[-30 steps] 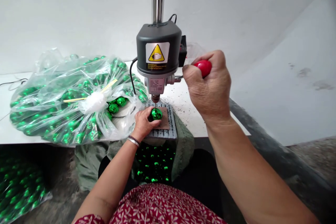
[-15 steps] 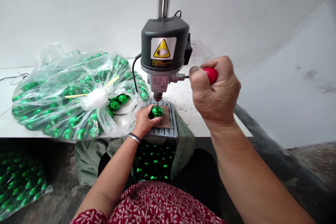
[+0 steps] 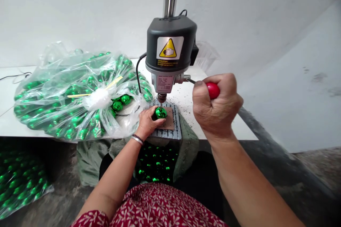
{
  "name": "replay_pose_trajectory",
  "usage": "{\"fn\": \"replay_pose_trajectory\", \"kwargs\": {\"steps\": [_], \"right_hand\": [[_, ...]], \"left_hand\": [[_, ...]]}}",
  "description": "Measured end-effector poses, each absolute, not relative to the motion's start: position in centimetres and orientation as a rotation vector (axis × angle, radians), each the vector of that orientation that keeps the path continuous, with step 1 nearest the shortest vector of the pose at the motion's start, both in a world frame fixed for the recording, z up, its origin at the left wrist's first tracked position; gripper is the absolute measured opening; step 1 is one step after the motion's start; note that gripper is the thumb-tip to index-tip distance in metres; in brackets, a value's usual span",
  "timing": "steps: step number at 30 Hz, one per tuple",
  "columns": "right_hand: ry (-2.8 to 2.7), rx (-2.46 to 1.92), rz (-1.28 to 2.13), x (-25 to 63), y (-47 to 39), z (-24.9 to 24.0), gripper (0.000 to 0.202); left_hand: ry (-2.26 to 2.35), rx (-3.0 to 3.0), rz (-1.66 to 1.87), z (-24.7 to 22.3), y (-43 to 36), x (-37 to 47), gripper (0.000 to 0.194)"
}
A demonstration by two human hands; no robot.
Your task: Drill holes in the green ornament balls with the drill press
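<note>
A shiny green bauble (image 3: 161, 113) sits on a brown board (image 3: 169, 122) on the drill press's grey base (image 3: 176, 133). My left hand (image 3: 149, 121) is closed round the bauble's left and near sides, thumb in front. Straight above it is the chuck (image 3: 161, 98) of the drill press (image 3: 172, 44), its thin bit reaching down to the bauble's top. Whether the bit has gone in, I cannot tell. My right hand (image 3: 217, 104) grips the red knob (image 3: 213, 90) of the feed lever, to the right of the drill head.
A large clear plastic bag (image 3: 97, 99) of green baubles lies on the white table (image 3: 197, 104) at left. Another bag of baubles (image 3: 22, 181) is on the floor. Green baubles fill an opening (image 3: 157, 161) below the base, beside green cloth (image 3: 189, 149). Dark shavings dot the table.
My right hand has moved down with the red knob, and the lever now slopes downward. My left hand still holds the bauble in place. The view has shifted slightly.
</note>
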State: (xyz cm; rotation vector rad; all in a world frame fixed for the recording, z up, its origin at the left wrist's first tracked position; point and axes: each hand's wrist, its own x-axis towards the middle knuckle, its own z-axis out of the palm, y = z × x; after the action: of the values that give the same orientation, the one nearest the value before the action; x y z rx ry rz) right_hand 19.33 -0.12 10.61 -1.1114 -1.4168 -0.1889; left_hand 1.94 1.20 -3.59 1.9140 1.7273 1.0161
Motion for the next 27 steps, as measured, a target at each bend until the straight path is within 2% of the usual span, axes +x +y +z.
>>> {"fn": "replay_pose_trajectory", "kwargs": {"steps": [9,19,22,27], "right_hand": [[-1.345,-1.063,-0.265,19.0,-0.1,8.5,0.020],[-1.384,-0.965,-0.321,19.0,-0.5,5.8,0.011],[-1.343,-0.946,-0.262,19.0,0.2,7.2,0.015],[-1.352,-1.070,-0.029,18.9,2.7,13.4,0.020]], "left_hand": [[1.713,1.926,1.022,-4.1,1.3,1.9,0.050],[1.704,1.900,1.048,-4.4,1.3,1.9,0.051],[1.698,1.905,1.033,-4.1,1.3,2.1,0.047],[1.668,1.812,1.090,-3.4,0.6,2.0,0.040]]}}
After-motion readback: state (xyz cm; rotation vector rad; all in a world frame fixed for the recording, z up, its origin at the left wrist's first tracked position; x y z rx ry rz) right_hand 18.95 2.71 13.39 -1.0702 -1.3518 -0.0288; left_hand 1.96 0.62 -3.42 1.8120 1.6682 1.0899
